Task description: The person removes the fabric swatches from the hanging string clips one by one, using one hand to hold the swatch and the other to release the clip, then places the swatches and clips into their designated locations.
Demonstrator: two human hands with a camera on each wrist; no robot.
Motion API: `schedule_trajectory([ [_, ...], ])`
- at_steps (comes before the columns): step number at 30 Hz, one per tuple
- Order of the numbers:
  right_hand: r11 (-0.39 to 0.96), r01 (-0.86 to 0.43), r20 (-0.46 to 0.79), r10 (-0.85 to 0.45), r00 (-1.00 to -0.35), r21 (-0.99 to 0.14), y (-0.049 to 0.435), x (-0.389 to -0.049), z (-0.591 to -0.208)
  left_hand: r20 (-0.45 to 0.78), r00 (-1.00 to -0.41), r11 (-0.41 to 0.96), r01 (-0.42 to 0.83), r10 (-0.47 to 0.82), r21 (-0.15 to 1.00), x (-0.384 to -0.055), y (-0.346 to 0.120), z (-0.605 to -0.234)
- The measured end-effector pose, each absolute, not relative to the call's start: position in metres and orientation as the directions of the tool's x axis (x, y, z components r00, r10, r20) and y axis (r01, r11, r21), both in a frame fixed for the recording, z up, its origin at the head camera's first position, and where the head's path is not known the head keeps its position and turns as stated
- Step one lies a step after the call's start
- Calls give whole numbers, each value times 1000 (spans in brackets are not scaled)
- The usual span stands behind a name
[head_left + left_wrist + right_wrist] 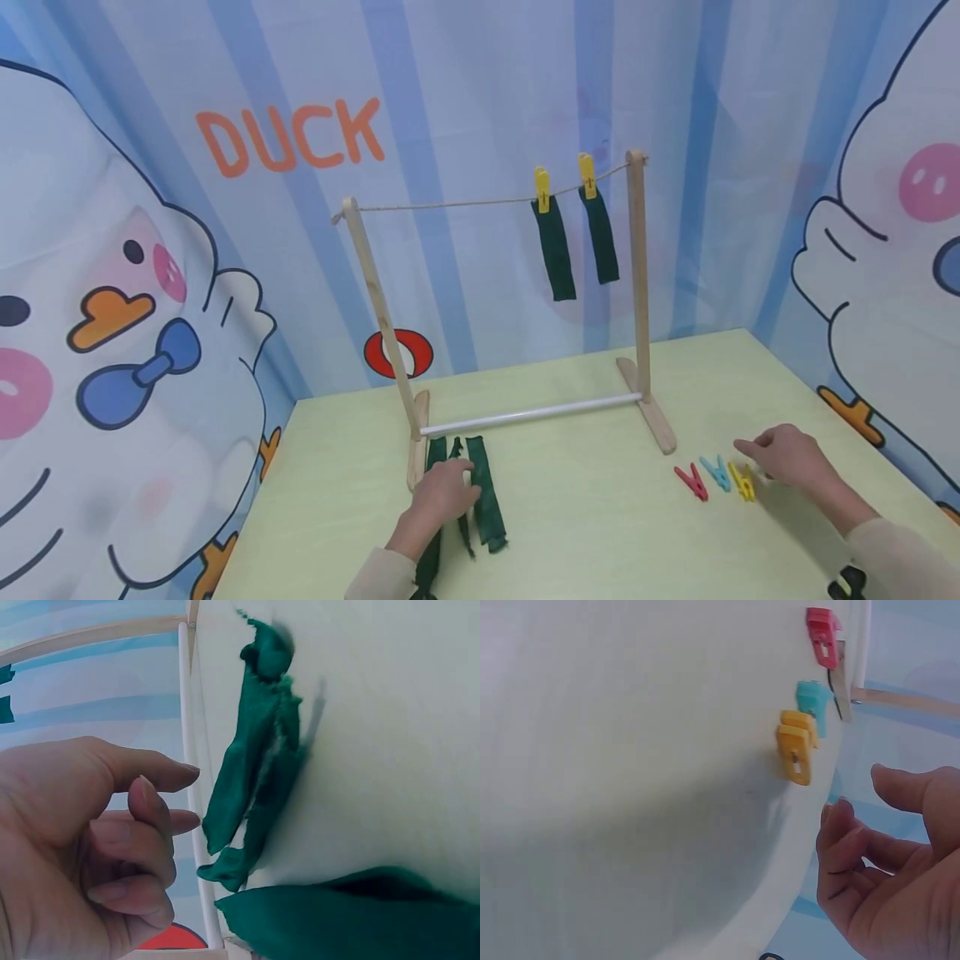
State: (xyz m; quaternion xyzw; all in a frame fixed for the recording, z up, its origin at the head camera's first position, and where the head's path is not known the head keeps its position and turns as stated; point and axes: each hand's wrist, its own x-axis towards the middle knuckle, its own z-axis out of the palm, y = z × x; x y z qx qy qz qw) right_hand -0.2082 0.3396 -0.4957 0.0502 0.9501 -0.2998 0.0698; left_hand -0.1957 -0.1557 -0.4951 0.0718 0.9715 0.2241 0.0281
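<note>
Treat the green cloth strips (487, 502), lying on the table (585, 508) below the empty, slightly parted left grip (444, 497) and well apart from the likewise empty right grip (797, 460), as probably light and limp, best pinched at a short end.

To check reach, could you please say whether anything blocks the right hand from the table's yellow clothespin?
Nothing visible does; from the right hand, the blue clothespin and red clothespin lie beyond the yellow clothespin.
</note>
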Motion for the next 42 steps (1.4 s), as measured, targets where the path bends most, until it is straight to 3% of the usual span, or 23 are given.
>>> schedule_trajectory([
  [6, 812, 81, -76, 45, -996, -577, 338, -210, -481, -17, -989, 886, 126, 149, 446, -202, -159, -491],
  [14, 794, 78, -54, 57, -997, -603, 331, -211, -475, -19, -990, 870, 115, 141, 479, -204, -164, -490],
  [19, 782, 37, -7, 42, -999, -622, 324, -212, -469, 28, -987, 870, 151, 156, 470, -207, -164, -485],
  [31, 717, -218, 262, -51, -964, -662, 298, -220, -440, 126, -981, 827, 190, 146, 528, -225, -159, -460],
  [42, 708, -246, 305, -45, -951, -662, 283, -227, -420, 230, -958, 807, 268, 168, 526, -236, -149, -441],
])
